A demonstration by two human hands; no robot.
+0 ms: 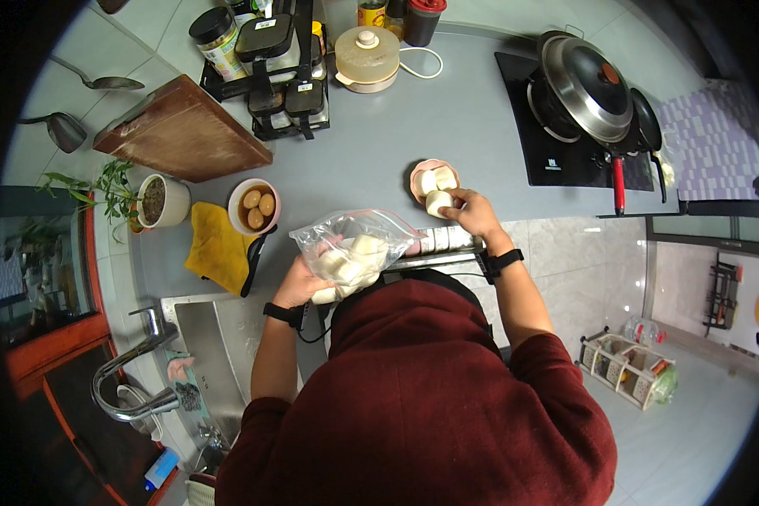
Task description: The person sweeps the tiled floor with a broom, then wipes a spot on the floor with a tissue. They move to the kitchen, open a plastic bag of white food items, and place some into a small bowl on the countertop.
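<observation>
Grey table (379,152) carries everything here — a stove with a lidded pan (584,84) at the right, a wooden board (181,131) at the left, a yellow cloth (217,244), a bowl of brown eggs (255,205). At its near edge the left hand (299,282) grips a clear plastic bag (354,249) from below, with several white buns inside. The pink bowl (419,173) just beyond holds about two buns, and the right hand (472,211) is closed around another bun (438,202) at its rim. Judging by this, the moving of buns from bag to bowl looks partly done — more wait in the bag.
</observation>
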